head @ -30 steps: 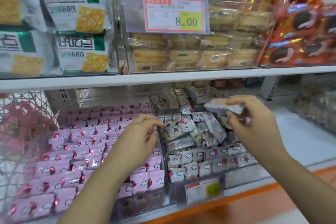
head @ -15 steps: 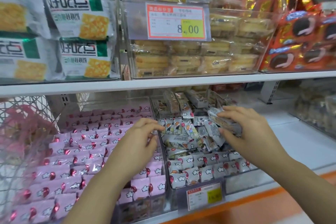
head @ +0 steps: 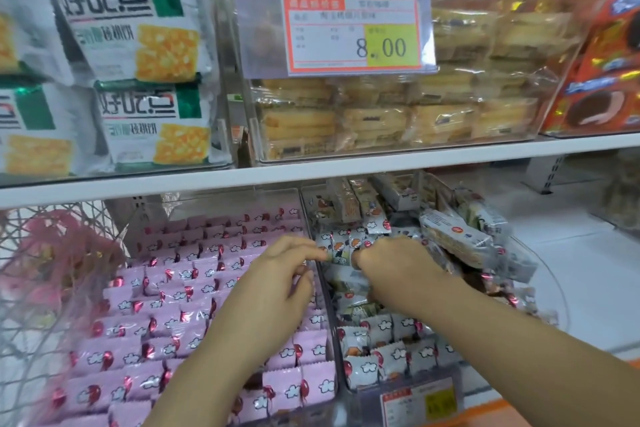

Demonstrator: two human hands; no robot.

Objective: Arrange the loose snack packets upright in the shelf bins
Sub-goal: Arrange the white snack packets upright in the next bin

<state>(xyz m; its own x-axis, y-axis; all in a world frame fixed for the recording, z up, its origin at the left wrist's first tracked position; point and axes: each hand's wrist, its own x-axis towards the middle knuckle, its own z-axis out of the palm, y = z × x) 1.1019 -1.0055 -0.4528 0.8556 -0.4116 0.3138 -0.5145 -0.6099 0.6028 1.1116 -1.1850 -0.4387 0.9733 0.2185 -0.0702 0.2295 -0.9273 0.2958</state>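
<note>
Near edge: tag (head: 417, 402) is hanging on the front of the white bin (head: 554, 291). Front rows (head: 370, 367) just behind it are already standing upright, packed tight. In the pink bin (head: 211, 201) on the left, pink packets (head: 166, 291) are standing in neat rows; looks like nothing needs doing there.

Both forearms are reaching in over the front rows. Left hand (head: 273, 288) is sitting over the divider between the bins, fingers curled, thumb and forefinger pinching the left edge of a small packet (head: 337, 251). Right hand (head: 394, 267) is sitting right against that packet's other side, knuckles up, fingers curled down into the pile. Its tips are buried, so I can't tell whether it's gripping anything.

Relation that matters: the heap (head: 502, 263) is lying right of and beyond the right hand, well apart from the left. On top, the long packet (head: 453, 239) is lying flat, its long axis running across the bin from far-left to near-right. Its lower edge is sitting near the right knuckles, so the right hand is the nearer one. My read: it's needing a short reach out and right, then turning the packet on end behind the standing rows, with the left bracing the row.

Farther back, rear packets (head: 353, 204) are lying on their sides.
</note>
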